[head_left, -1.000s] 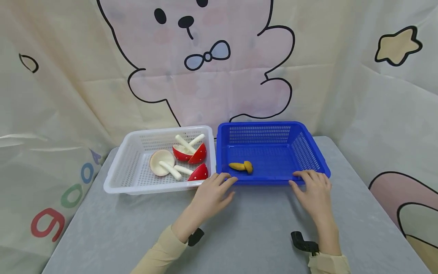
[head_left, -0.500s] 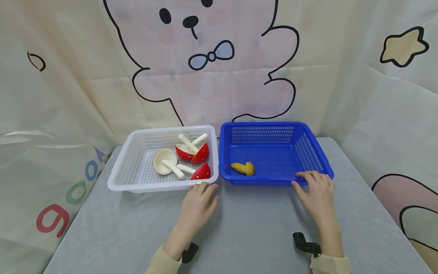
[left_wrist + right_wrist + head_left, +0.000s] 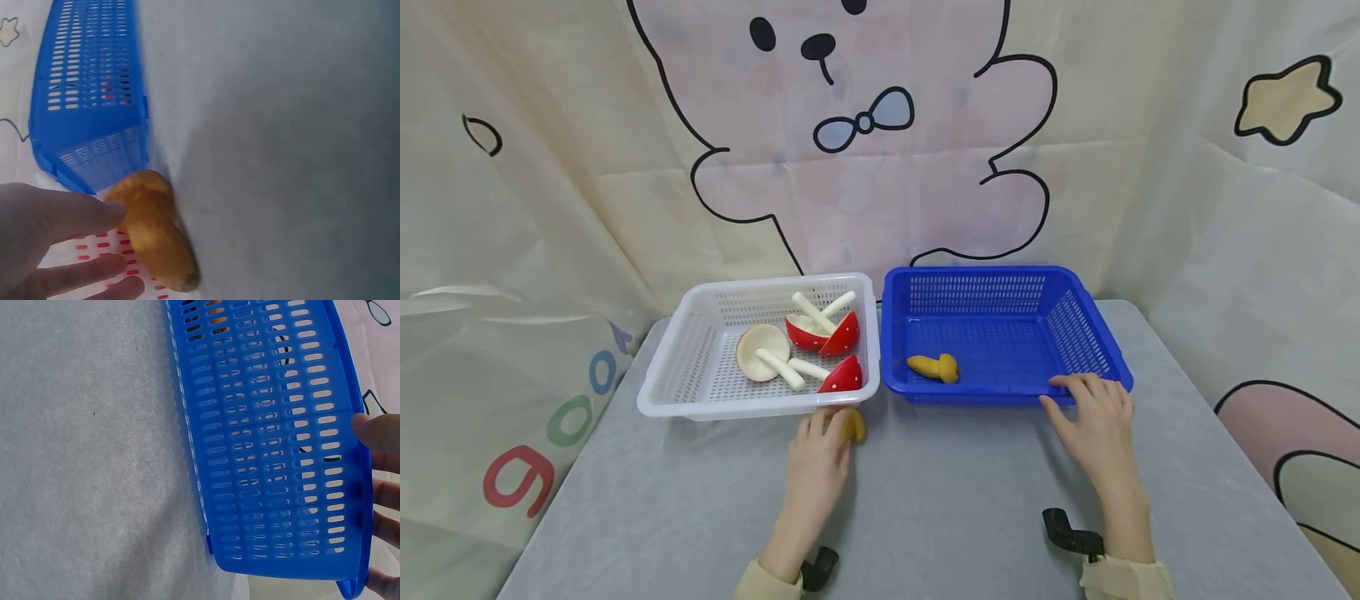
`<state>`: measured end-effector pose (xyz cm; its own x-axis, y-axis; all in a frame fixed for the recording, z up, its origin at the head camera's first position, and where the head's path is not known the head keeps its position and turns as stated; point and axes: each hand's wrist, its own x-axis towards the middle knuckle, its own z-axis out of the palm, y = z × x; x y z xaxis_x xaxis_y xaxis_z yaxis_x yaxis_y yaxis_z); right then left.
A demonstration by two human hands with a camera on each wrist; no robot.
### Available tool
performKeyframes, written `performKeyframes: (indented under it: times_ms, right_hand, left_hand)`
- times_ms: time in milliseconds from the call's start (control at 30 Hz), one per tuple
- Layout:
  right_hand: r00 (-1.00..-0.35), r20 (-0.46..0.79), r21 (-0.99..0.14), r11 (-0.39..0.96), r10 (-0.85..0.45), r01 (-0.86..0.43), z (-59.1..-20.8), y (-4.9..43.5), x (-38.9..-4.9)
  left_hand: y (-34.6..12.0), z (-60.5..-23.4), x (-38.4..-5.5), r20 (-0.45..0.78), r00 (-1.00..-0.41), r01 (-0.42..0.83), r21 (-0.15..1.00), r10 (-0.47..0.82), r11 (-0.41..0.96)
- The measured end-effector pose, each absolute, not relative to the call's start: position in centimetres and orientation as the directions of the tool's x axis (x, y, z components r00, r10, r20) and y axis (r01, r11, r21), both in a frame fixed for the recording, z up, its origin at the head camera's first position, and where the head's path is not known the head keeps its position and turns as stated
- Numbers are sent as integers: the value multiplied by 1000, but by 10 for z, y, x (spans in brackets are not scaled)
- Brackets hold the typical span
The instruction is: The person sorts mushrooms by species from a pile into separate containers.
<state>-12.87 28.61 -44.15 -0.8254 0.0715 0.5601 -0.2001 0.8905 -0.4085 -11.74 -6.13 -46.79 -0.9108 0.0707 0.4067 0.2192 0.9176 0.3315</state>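
My left hand [image 3: 817, 462] is at the front of the white basket [image 3: 700, 408], pinching a yellow-brown toy mushroom [image 3: 853, 426] between thumb and fingers. Its rounded cap and thick stem [image 3: 159, 250] show in the left wrist view, close beside the basket wall. My right hand [image 3: 1093, 425] grips the front rim of the blue basket [image 3: 1000, 390] near its right corner, thumb outside and fingers over the edge. Inside that basket lies another yellow mushroom [image 3: 934, 367]. Red-capped toy mushrooms with white stems [image 3: 841, 377] and a pale-capped one [image 3: 763, 353] lie in the white basket.
Both baskets stand side by side at the back of a grey table [image 3: 940, 500], close to a printed curtain [image 3: 917, 200]. A black wrist mount [image 3: 1070, 533] sits on the right wrist, and another [image 3: 820, 569] on the left.
My left hand has moved left from the blue basket's front corner to the white basket's front, and a yellow-brown mushroom now shows in its fingers. The right hand stays on the blue rim.
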Motion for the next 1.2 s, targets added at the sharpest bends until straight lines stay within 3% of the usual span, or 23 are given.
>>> performKeyframes:
  times_ms: [600,1200]
  right_hand:
    - [-828,556,-415,889,78,-195,-442,285,-129]
    - [-830,552,-416,888,77,-195,-443,287,-129]
  left_hand:
    - [-72,-483,-123,272,-950,224,248,154,943]
    - [-62,-476,-114,318,-916,319,202,246,926]
